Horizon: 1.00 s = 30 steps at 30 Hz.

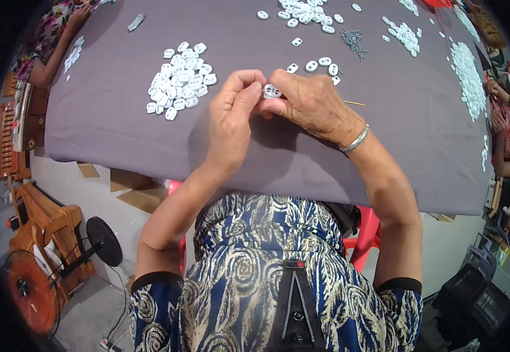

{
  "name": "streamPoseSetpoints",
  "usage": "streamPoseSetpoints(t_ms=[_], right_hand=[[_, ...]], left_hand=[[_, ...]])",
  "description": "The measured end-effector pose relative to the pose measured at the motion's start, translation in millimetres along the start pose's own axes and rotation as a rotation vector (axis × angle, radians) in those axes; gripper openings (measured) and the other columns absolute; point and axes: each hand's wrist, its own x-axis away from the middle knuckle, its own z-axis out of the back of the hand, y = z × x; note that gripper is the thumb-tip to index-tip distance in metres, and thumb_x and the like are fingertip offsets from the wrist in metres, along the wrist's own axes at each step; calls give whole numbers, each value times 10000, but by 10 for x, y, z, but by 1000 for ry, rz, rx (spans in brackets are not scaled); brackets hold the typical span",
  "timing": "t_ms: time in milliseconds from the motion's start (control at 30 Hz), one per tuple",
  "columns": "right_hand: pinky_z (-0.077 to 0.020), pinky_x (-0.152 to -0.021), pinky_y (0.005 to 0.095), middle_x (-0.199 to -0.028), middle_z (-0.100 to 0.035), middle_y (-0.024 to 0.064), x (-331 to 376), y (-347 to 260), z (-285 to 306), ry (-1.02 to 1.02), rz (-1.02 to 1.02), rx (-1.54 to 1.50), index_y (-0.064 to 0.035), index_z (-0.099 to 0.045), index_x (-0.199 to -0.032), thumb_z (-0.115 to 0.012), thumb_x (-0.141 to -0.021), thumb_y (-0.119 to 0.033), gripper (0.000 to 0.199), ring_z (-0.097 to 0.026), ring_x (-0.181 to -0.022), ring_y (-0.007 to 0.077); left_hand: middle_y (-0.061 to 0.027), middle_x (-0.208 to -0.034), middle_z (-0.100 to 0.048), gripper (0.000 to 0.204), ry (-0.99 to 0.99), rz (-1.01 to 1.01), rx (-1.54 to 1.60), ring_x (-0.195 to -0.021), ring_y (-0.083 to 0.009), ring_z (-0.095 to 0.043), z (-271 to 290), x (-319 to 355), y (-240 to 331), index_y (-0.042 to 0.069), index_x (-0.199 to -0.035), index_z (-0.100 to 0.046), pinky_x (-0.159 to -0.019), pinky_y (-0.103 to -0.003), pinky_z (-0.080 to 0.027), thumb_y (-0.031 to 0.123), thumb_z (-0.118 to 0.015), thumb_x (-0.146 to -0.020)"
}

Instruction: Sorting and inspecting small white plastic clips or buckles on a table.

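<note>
Both my hands meet above the cloth, around a small white oval plastic piece with two holes (272,91), which looks like a cord lock. The thumb and index finger of my right hand (319,102) pinch it from below and above. My left hand (234,111) is closed too, its thumb and fingertip pressed at the piece's left end; part of the piece is hidden there. To the left lies a heap of similar white pieces (180,82). A few loose white pieces (324,61) lie just beyond my right hand. From behind that hand a thin yellowish stick (354,103) points right.
A grey cloth (114,117) covers the table. Grey tangled small parts (353,44) lie beyond my hands, with more white pieces (305,10) at the far side and a long heap (467,82) at right. Other people sit at both sides. A fan (30,293) stands lower left.
</note>
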Motion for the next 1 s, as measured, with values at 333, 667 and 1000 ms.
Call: streamPoseSetpoints(t_ms=[333,667,1000], right_hand=[[-494,-567,381,-758,-594,92,-30,-15,126,-22,-12,-19,-78,-492,-848,-651,-844,-349,313,-620,-686,296],[-479,-633,369,-740,-603,80,94,774,342,398,-357,69,-52,-602,-857,-605,-880,-188,138,-582,-694,268],[-476,-746,362,-832,-573,57,114,631,395,-8,-337,-46,-73,-616,-865,-674,-768,-138,131,-565,-831,236]], left_hand=[[-6,-869,-595,89,51,-119,-165,-752,-64,-577,125,-64,67,7,-1004,-571,-660,-199,-477,46,-557,-924],[-46,-1021,-569,189,450,-447,-486,-963,-120,-536,633,-310,282,-9,-1099,-570,-893,-254,-437,42,-579,-917],[-15,-849,-555,90,4,-282,-588,-760,-89,-556,271,-109,-30,13,-952,-586,-662,-231,-463,11,-615,-866]])
